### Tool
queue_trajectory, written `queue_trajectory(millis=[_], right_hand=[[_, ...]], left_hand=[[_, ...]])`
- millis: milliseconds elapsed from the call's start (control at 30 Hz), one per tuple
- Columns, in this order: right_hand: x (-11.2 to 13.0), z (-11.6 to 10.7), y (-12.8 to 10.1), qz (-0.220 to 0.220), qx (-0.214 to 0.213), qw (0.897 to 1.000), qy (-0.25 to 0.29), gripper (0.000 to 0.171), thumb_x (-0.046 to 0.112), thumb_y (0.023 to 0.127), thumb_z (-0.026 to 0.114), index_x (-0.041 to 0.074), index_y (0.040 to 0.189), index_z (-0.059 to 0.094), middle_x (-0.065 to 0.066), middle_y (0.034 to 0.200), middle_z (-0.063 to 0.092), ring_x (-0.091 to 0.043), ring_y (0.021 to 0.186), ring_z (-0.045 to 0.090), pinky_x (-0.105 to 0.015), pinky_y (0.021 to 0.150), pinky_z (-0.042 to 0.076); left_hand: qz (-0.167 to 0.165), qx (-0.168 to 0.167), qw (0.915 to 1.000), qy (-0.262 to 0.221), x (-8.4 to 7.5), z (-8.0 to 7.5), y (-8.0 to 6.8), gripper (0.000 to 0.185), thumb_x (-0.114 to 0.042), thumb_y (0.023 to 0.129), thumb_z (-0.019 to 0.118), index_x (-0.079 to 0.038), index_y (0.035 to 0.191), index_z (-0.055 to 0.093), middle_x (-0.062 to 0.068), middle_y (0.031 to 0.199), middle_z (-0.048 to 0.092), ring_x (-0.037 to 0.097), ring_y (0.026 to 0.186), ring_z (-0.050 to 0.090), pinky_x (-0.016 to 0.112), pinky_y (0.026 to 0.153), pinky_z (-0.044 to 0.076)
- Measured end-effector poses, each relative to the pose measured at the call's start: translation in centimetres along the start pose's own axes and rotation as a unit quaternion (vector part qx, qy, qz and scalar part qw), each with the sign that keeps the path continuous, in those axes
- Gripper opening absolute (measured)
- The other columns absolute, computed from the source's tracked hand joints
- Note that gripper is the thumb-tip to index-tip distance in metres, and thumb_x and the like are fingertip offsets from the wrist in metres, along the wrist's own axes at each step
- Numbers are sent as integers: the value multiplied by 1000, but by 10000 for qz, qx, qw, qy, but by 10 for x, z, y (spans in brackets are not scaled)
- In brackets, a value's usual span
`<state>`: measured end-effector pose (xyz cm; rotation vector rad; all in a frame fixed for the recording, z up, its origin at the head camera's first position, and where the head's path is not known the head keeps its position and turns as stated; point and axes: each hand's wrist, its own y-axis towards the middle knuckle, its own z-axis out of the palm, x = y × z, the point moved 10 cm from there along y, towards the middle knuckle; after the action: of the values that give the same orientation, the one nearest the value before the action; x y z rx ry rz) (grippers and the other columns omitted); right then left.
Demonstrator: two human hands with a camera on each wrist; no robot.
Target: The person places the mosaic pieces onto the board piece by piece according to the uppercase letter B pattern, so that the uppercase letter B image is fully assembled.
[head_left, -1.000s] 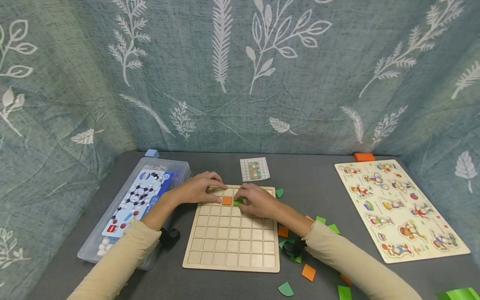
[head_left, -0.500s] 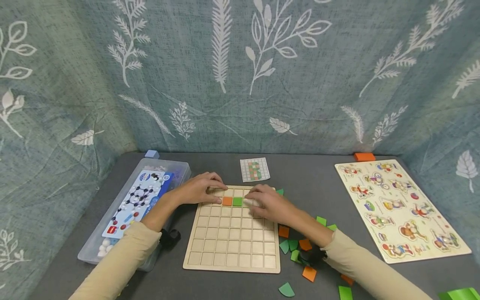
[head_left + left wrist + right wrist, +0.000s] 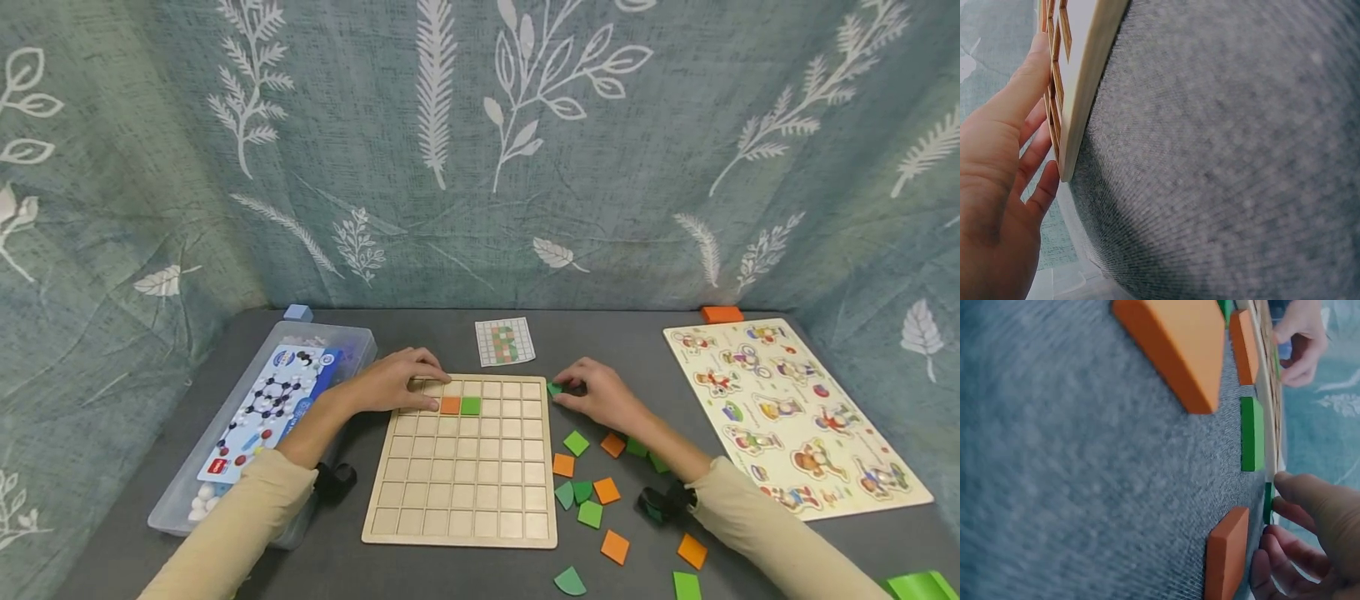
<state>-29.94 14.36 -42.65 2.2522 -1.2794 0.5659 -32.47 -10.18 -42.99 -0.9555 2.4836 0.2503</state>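
The right hand point(image 3: 603, 398) lies on the counter point(image 3: 637, 350) just off the far right corner of the wooden grid board point(image 3: 460, 467), its fingertips curled in a pinch on a small dark green piece point(image 3: 554, 388) that sits against the board's edge. The right wrist view shows the same thing from low down: thumb and fingers point(image 3: 1310, 506) closed on the thin green piece point(image 3: 1267, 503), with an orange tile point(image 3: 1225, 553) just beside them.

The left hand point(image 3: 397, 385) rests flat on the board's far left corner, fingers stretched out and holding nothing (the left wrist view shows the fingers point(image 3: 1029, 81) laid along the board's edge point(image 3: 1088, 81)). Just by its fingertips, an orange square point(image 3: 450, 405) and a green square point(image 3: 470, 406) sit side by side in the second row of the grid, touching.

Near the right forearm, loose orange and green tiles point(image 3: 592, 492) lie scattered on the counter beside the board's right edge. A small pattern card point(image 3: 505, 342) lies beyond the board. Well apart on the right lies an animal peg puzzle point(image 3: 795, 417), with an orange block point(image 3: 722, 314) at its far end. On the left stands a clear plastic box point(image 3: 262, 417) with a blue block point(image 3: 297, 312) behind it.
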Motion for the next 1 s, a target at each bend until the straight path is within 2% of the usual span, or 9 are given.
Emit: queue_trajectory(millis=[133, 367, 533, 800, 1000], right_hand=[[9, -1, 2, -431, -176, 9983, -350, 18, 25, 86, 74, 7, 90, 76, -9, 94, 62, -15, 75, 58, -27, 61, 46], [17, 4, 10, -209, -63, 9933, -1132, 11, 16, 81, 79, 9, 78, 71, -8, 89, 62, -14, 71, 57, -26, 61, 46], [20, 7, 11, -177, -4, 9924, -1219, 11, 14, 80, 79, 7, 80, 71, -8, 89, 62, -15, 72, 58, -28, 63, 49], [19, 5, 12, -87, 130, 9940, -1081, 23, 10, 81, 77, 2, 101, 70, -12, 92, 62, -19, 76, 62, -28, 62, 50], [16, 11, 12, 20, 421, 9933, -1073, 19, 6, 83, 72, 2, 102, 70, -13, 99, 59, -14, 73, 54, -25, 61, 44]], left_hand=[[13, -13, 10000, 11, 0, 0, 1, 40, -33, 86, 73, -17, 123, 68, 3, 120, 59, 13, 94, 50, 31, 78, 38], [-1, 6, 10000, -24, 0, 0, 0, 40, -33, 86, 73, -17, 123, 68, 3, 119, 59, 14, 94, 50, 31, 78, 38], [5, -9, 10000, -11, 1, 1, 0, 40, -34, 86, 73, -17, 122, 68, 3, 119, 59, 13, 91, 49, 31, 78, 37], [-40, 40, 9999, -90, 2, 2, -1, 41, -34, 87, 72, -17, 124, 67, 3, 120, 59, 13, 94, 49, 32, 79, 37], [36, -7, 10000, -72, 0, 0, -1, 40, -33, 87, 72, -16, 123, 68, 3, 119, 59, 12, 90, 47, 30, 77, 37]])
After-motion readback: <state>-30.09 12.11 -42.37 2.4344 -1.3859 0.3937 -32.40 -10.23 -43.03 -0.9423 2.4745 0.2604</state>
